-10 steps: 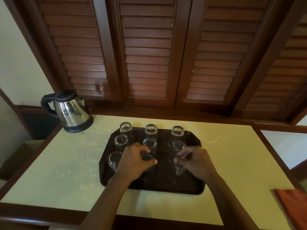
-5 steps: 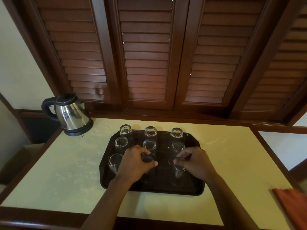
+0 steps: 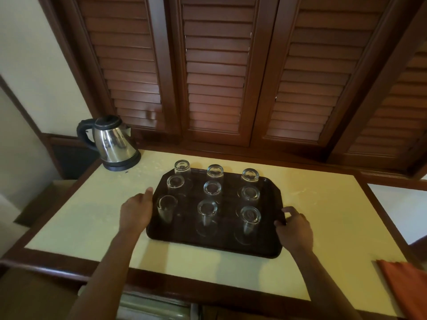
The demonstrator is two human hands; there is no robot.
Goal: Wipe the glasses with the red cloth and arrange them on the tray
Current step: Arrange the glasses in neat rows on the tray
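Note:
A dark brown tray (image 3: 265, 249) lies in the middle of the cream table top (image 3: 80, 227). Several clear glasses (image 3: 212, 189) stand upside down on it in three rows. My left hand (image 3: 136, 211) rests against the tray's left rim beside the near-left glass (image 3: 166, 207), fingers fairly straight. At the tray's right rim, my right hand (image 3: 293, 229) has its thumb and curled fingers on the edge, just right of the near-right glass (image 3: 250, 219). The red cloth (image 3: 406, 287) lies at the table's near right corner, partly cut off by the frame.
A steel electric kettle (image 3: 113, 144) with a black handle stands at the table's far left corner. Dark wooden louvred shutters (image 3: 215, 77) rise directly behind the table. The table has a raised wooden border (image 3: 46, 262).
Both hands have left the front-row glasses and moved outward, the left to the tray's left rim and the right to its right rim. The glasses stand where they were.

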